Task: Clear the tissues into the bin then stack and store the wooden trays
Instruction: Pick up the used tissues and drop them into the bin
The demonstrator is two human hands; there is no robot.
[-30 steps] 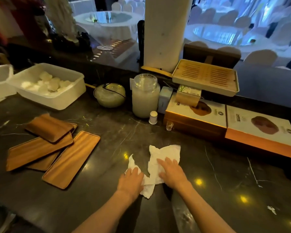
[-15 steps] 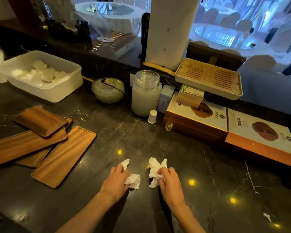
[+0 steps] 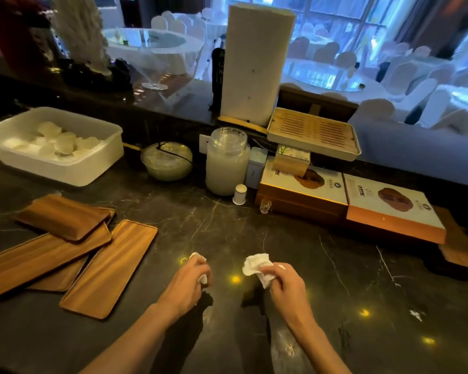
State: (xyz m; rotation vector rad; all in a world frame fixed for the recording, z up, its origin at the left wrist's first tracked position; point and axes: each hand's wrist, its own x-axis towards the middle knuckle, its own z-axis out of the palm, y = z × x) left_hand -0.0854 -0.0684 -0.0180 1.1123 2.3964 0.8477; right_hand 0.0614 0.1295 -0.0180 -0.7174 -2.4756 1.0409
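Both hands hover just above the dark marble counter (image 3: 322, 265) near its front middle. My left hand (image 3: 185, 286) is closed around a crumpled white tissue (image 3: 197, 257), of which only small bits show. My right hand (image 3: 288, 288) grips a second scrunched white tissue (image 3: 256, 267) that sticks out to the left of its fingers. Several wooden trays lie in a loose overlapping pile at the left: a long one (image 3: 110, 268) nearest me, another long one (image 3: 43, 259) across it, and a small upside-down one (image 3: 64, 217) on top.
A white plastic tub (image 3: 65, 171) with pale lumps stands back left. Behind are a covered bowl (image 3: 166, 163), a glass jar (image 3: 226, 163), a small white shaker (image 3: 239, 194), boxed goods (image 3: 389, 209), a slatted tea tray (image 3: 312, 133) and a white pillar (image 3: 254, 63).
The tissues lay spread flat under my hands; both hands have scrunched them into balls, separated and lifted slightly. The view shifted a little.
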